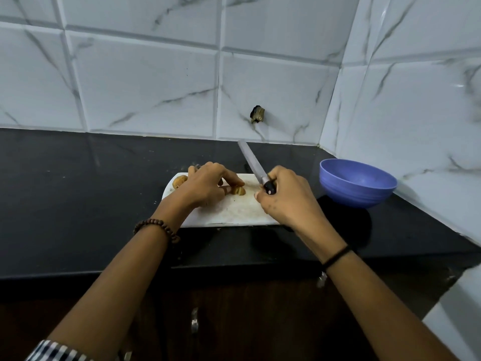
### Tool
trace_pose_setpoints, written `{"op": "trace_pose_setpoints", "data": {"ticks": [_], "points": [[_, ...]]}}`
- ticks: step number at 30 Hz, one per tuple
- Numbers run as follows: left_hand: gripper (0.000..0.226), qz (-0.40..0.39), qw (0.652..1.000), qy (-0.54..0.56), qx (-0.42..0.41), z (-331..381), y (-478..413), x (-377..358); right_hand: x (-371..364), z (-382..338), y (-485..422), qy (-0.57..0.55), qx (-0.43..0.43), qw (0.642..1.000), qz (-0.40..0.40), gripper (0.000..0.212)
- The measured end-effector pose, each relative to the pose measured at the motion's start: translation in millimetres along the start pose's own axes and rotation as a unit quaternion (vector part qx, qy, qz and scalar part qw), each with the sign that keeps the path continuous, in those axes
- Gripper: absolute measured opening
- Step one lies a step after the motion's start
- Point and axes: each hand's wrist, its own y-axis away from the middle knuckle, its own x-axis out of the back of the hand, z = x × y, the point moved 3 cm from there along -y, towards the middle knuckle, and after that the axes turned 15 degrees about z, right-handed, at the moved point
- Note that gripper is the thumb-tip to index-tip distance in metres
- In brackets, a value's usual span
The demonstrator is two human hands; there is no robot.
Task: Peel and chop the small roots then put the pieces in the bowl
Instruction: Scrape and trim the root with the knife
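Note:
A white cutting board [234, 212] lies on the black counter. On it, my left hand [208, 186] presses its fingertips on a small yellow-brown root [238, 191] that shows several cut lines. Another brown root [179, 181] sits at the board's far left corner, partly hidden by my hand. My right hand [283, 196] grips the black handle of a long knife [252, 162], whose blade points up and away toward the wall, lifted off the root. A blue bowl [358, 182] stands to the right of the board; nothing shows inside it.
The black counter [78, 191] stretches far to the left. Marble-patterned tile walls close the back and the right side, meeting in a corner behind the bowl. A small dark fixture [257, 114] sticks out of the back wall. Dark cabinet doors with handles lie below the counter edge.

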Motion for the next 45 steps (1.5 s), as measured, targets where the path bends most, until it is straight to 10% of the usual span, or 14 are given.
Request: {"op": "trace_pose_setpoints", "data": {"ticks": [45], "points": [[0.015,0.096,0.992,0.044,0.07,-6,-1,-9,-36,3,-58,-0.021,0.108,0.988,-0.107,0.026]]}}
